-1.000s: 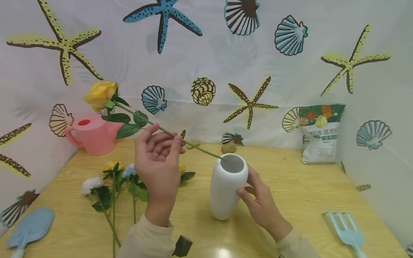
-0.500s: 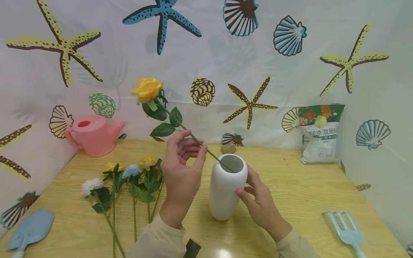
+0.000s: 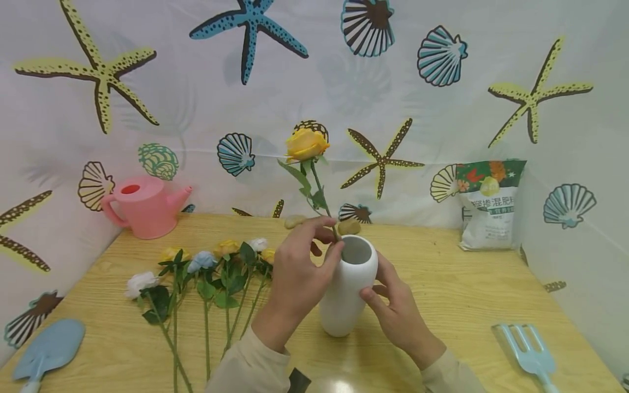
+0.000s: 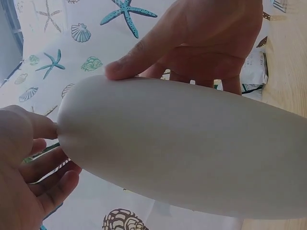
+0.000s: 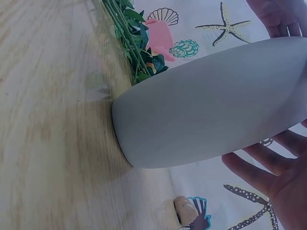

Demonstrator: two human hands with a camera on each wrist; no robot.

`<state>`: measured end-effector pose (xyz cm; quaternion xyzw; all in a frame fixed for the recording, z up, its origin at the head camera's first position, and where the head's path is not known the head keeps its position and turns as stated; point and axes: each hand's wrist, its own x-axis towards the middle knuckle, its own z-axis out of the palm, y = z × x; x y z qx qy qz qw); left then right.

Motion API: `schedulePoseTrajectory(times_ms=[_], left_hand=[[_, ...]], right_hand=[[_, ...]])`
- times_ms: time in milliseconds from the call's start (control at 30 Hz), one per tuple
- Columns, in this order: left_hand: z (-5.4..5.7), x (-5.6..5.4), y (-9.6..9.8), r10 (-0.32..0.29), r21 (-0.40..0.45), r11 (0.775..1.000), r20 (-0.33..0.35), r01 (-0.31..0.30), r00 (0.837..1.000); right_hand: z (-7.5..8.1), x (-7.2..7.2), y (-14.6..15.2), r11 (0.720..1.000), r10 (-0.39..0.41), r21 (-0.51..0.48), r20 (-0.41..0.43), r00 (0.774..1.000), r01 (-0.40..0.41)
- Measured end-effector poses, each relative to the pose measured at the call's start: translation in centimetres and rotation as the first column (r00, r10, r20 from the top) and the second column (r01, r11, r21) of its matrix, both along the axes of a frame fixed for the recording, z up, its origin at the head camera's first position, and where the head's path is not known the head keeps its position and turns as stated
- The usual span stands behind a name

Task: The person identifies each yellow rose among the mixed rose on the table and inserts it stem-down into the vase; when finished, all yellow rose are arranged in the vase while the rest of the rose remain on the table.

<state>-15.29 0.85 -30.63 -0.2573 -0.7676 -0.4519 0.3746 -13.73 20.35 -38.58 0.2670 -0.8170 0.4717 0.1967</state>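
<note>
A white vase (image 3: 345, 300) stands upright near the middle of the wooden table. My left hand (image 3: 302, 267) pinches the green stem of a yellow rose (image 3: 307, 144) between thumb and fingers, right at the vase's rim. The rose's bloom points up, and its lower stem is hidden inside the vase. My right hand (image 3: 400, 316) holds the vase's right side, thumb in front and fingers behind. In the left wrist view the vase (image 4: 182, 148) fills the middle, with the left hand (image 4: 33, 167) by its mouth. In the right wrist view the right hand's fingers (image 5: 261, 167) lie along the vase.
Several cut roses (image 3: 201, 262), white, yellow and blue, lie left of the vase. A pink watering can (image 3: 147, 207) stands at the back left. A blue shovel (image 3: 51, 346) lies front left, a blue hand fork (image 3: 528, 349) front right. A fertilizer bag (image 3: 491, 207) and stones (image 3: 349, 227) are at the back.
My left hand has moved right and down to the vase's rim. The rose has swung from leaning left to nearly upright, its stem deeper in the vase. The right hand stays put.
</note>
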Motion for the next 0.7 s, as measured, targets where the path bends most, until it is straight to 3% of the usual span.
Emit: schedulePoseTrajectory(times_ms=[133,300,567,700], left_hand=[[0.00,-0.05,-0.08,0.003,0.022,1.000,0.002,-0.003,1.000],[0.04,-0.06,-0.23,-0.018,0.088,0.996,0.054,0.013,0.998],[0.35,0.14,-0.41,-0.104,0.199,0.977,0.114,0.080,0.988],[0.35,0.33,-0.34,-0.073,0.172,0.984,0.156,0.046,0.985]], right_hand=[[-0.01,-0.01,0.02,1.000,-0.010,0.006,-0.004,1.000,0.010],[-0.03,0.01,0.03,1.000,-0.012,0.005,0.000,1.000,0.012],[-0.03,-0.04,0.01,1.000,-0.009,0.001,0.003,1.000,0.009],[-0.10,-0.03,-0.02,1.000,-0.005,0.004,0.010,1.000,0.005]])
